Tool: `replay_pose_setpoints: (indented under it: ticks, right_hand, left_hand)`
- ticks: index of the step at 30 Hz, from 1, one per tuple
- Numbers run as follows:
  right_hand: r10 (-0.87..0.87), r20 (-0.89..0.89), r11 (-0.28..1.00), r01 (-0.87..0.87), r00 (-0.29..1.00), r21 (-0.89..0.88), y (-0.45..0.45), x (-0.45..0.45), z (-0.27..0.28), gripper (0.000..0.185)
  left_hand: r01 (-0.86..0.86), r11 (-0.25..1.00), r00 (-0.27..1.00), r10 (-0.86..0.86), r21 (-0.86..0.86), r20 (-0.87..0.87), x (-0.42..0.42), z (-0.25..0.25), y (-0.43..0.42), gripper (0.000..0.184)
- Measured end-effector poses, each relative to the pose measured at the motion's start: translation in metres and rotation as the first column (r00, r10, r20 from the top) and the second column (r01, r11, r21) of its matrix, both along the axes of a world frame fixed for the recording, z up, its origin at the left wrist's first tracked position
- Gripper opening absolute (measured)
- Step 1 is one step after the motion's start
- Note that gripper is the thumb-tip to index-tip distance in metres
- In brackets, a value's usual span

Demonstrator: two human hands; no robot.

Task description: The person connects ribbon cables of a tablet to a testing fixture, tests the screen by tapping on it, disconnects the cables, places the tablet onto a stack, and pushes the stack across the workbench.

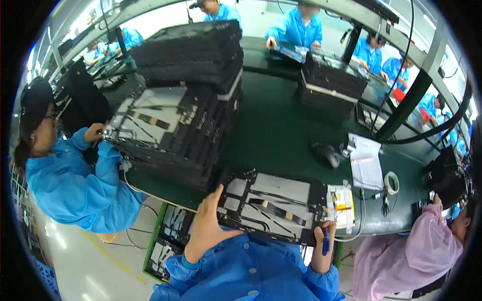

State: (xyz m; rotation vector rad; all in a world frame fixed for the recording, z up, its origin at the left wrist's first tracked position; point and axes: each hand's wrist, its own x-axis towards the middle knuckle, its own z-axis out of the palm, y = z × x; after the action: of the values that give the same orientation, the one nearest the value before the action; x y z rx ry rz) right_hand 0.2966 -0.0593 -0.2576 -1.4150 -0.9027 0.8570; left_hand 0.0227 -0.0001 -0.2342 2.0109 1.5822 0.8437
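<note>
A flat device chassis [281, 188] with silver panels and black flex cables lies in front of me at the bench edge. My left hand [208, 226] is at its left end, the fingers spread and the thumb stretched toward the near edge. My right hand [324, 245] grips its lower right corner and also holds a blue pen [326, 242]. White sheets with a yellow label [344, 205] lie just right of the chassis. Beyond my left hand rises a stack of black foam trays [196, 145], a similar chassis [150, 118] on top.
A scanner [326, 153], paper sheets [365, 163] and a tape roll [391, 183] lie on the green bench [271, 120]. More black trays [331, 83] stand behind. Co-workers sit left [75, 175] and right [406, 251]. A green crate [155, 236] is below left.
</note>
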Motion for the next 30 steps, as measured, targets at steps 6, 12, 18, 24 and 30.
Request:
replay_pose_setpoints:
  ticks: [6,12,18,24,30]
  right_hand:
    - [-0.014,0.040,0.979,0.005,0.999,0.204,0.042,0.020,0.055,0.023]
    - [0.159,-0.291,0.965,-0.086,0.943,0.247,0.117,0.056,0.124,0.018]
    - [0.252,-0.254,0.945,-0.181,0.934,0.271,0.235,0.097,0.131,0.018]
    - [0.237,0.016,0.861,-0.217,0.971,0.461,0.346,0.093,0.130,0.019]
    - [-0.216,0.275,0.540,-0.120,0.937,0.833,0.440,0.059,0.116,0.023]
  left_hand:
    - [0.104,0.994,0.972,-0.110,0.040,0.208,0.030,0.007,0.015,0.105]
    - [0.062,0.991,0.964,-0.091,0.119,0.251,0.070,0.042,0.082,0.102]
    - [-0.019,0.976,0.945,-0.054,0.219,0.324,0.093,0.039,0.184,0.101]
    - [-0.206,0.915,0.865,0.004,0.347,0.502,0.116,0.022,0.251,0.098]
    - [-0.275,0.881,0.905,0.101,0.385,0.414,0.127,-0.002,0.264,0.091]
